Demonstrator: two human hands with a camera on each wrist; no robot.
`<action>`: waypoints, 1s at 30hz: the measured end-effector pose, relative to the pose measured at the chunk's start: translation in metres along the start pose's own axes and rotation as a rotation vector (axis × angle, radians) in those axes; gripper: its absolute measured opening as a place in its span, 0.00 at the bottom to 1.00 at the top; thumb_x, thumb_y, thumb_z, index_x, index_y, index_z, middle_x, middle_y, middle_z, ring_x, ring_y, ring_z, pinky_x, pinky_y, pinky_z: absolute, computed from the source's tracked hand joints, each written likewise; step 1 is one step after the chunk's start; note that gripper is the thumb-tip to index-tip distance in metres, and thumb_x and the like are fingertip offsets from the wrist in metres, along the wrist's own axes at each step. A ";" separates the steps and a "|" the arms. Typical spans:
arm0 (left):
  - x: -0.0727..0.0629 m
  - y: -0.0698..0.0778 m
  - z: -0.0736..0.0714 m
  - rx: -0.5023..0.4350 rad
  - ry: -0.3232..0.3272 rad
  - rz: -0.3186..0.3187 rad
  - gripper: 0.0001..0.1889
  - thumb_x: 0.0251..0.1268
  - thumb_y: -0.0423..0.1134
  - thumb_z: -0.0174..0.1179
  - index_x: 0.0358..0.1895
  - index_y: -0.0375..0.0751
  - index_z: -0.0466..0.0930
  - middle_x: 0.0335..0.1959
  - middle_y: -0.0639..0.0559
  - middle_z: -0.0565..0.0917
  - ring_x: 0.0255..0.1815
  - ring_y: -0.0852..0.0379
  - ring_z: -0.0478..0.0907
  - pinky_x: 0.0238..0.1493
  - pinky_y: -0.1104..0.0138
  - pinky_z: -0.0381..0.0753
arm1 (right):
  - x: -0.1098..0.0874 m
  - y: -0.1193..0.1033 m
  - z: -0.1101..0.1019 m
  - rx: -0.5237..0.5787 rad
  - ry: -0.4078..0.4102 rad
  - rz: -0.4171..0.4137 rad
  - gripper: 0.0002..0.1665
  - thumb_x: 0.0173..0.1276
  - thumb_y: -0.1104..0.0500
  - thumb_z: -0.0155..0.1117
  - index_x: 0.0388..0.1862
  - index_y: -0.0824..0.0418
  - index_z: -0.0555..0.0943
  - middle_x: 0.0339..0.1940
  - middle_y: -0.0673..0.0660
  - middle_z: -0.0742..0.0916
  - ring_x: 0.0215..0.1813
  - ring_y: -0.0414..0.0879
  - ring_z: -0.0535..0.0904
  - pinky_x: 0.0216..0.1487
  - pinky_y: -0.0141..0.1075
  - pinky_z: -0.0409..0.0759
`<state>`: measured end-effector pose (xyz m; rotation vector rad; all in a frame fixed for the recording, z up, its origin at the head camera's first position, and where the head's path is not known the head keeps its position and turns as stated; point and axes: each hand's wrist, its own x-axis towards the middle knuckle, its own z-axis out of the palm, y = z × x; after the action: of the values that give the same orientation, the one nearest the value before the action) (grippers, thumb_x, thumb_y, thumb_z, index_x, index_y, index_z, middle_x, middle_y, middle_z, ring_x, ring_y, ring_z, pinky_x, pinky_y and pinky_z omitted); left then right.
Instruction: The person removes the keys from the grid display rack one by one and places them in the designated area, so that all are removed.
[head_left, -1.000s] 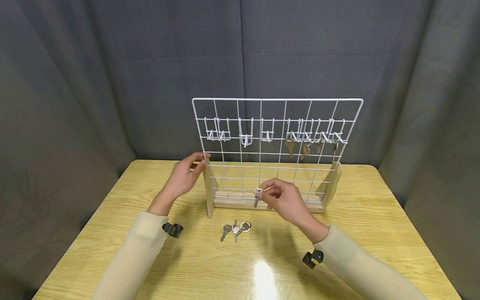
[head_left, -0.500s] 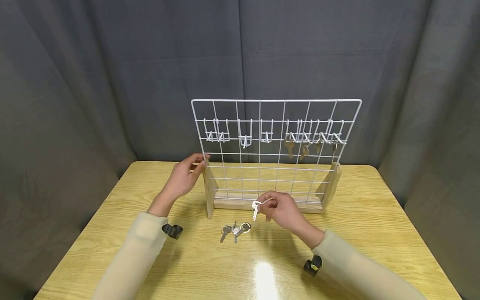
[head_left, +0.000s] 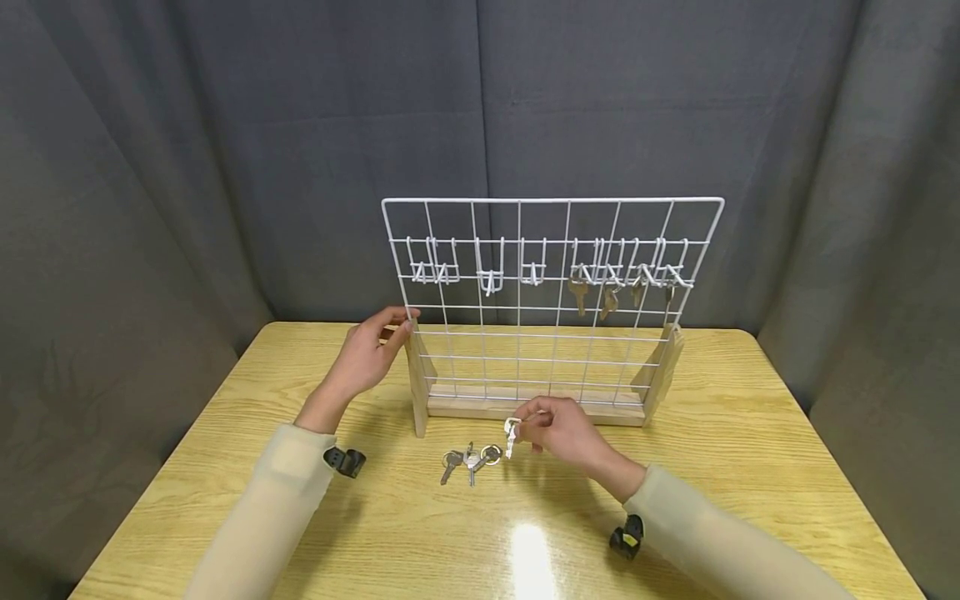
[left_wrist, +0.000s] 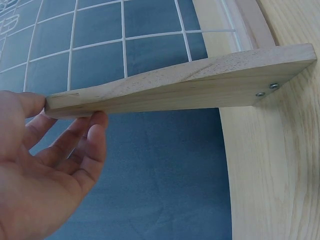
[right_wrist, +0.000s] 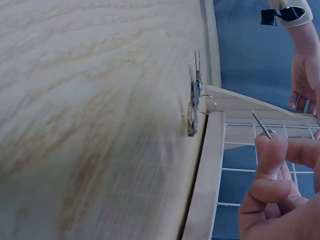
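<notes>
Lower since the earlier frame: right hand (head_left: 558,429). Counter (head_left: 187,500) carries a wire-grid rack (head_left: 518,335), its wooden upright (left_wrist: 180,91) gripped by the left hand (head_left: 367,356). Right hand pinches a silver key (head_left: 511,437) aloft near loose keys (head_left: 472,459). Judged step: manoeuvring that key; next move calls for a steady pinch.

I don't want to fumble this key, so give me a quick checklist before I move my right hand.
1. Right hand pinching the key: ok.
2. Firmness of that pinch: cannot tell.
3. Left hand holding the rack's wooden side piece: ok.
4. Rack standing on the table: ok.
5. Bare hooks available: ok, four toward the left in the head view.
6. Loose keys spread well apart: not ok, they lie bunched together.
</notes>
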<state>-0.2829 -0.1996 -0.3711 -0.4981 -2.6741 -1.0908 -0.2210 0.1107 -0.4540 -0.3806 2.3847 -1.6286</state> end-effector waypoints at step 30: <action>0.000 0.001 -0.001 0.007 -0.013 -0.008 0.18 0.80 0.47 0.48 0.65 0.47 0.76 0.58 0.44 0.83 0.53 0.43 0.83 0.53 0.50 0.82 | 0.001 0.032 0.005 0.043 -0.145 0.105 0.10 0.65 0.68 0.63 0.45 0.68 0.82 0.34 0.61 0.91 0.23 0.43 0.80 0.29 0.36 0.81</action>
<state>-0.2822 -0.1994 -0.3697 -0.4958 -2.6921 -1.0837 -0.2225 0.1171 -0.4860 -0.3472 2.2217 -1.5484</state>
